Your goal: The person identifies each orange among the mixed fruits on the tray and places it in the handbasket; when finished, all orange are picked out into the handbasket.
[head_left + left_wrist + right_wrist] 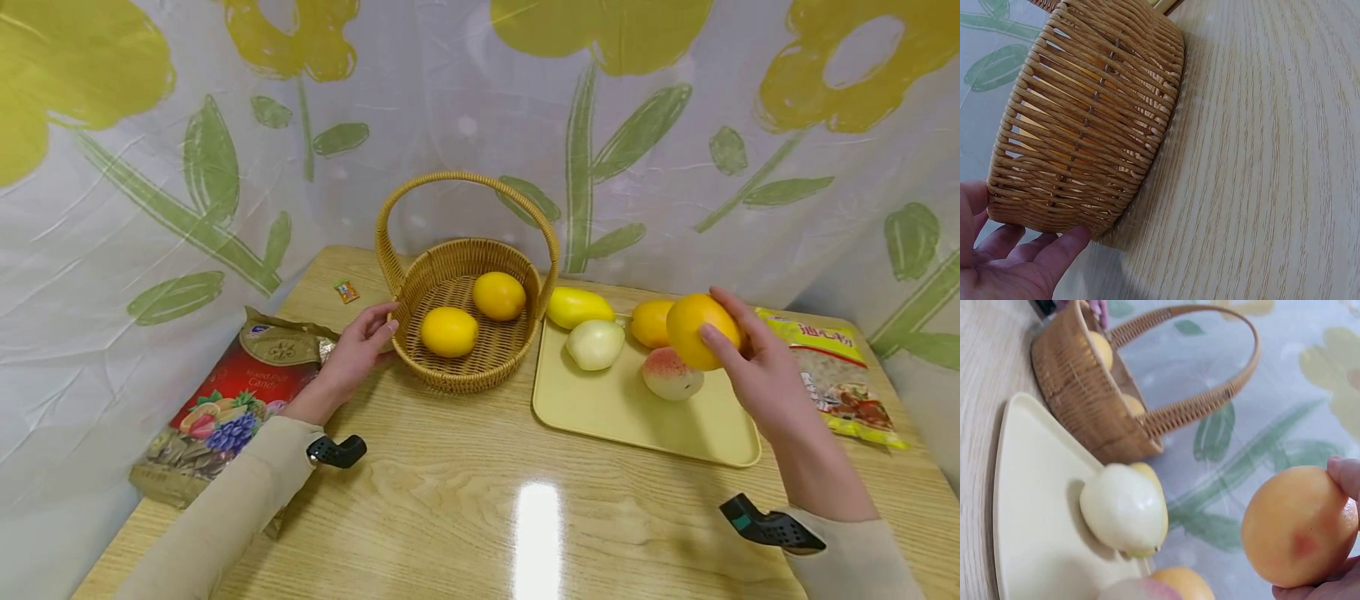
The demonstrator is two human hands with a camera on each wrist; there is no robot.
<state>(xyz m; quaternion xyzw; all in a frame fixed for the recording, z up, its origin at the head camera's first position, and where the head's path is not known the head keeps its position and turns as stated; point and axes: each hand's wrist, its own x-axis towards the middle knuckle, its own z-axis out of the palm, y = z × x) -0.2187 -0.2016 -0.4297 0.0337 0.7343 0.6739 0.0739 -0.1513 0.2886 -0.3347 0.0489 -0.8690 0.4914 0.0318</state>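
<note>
A wicker basket (468, 382) with a tall arched handle stands on the table, holding two yellow-orange fruits, one fruit (449, 332) nearer the front and another fruit (498, 296) behind it. My left hand (362, 350) grips the basket's left side at the rim; in the left wrist view its fingers (1063, 250) touch the weave. Above the right part of a yellow tray (600, 417), my right hand (772, 375) holds up a round orange (1297, 525) between thumb and fingers. On the tray lie a pale green fruit (595, 344), a peach (670, 375), a yellow fruit (577, 308) and an orange-yellow fruit (649, 323).
A red and gold bag of mixed fruit candy (247, 383) lies left of the basket. One small wrapped candy (347, 291) sits behind the bag. To the tray's right is a yellow-edged food packet (840, 375). A flower-print curtain (465, 125) hangs behind the table.
</note>
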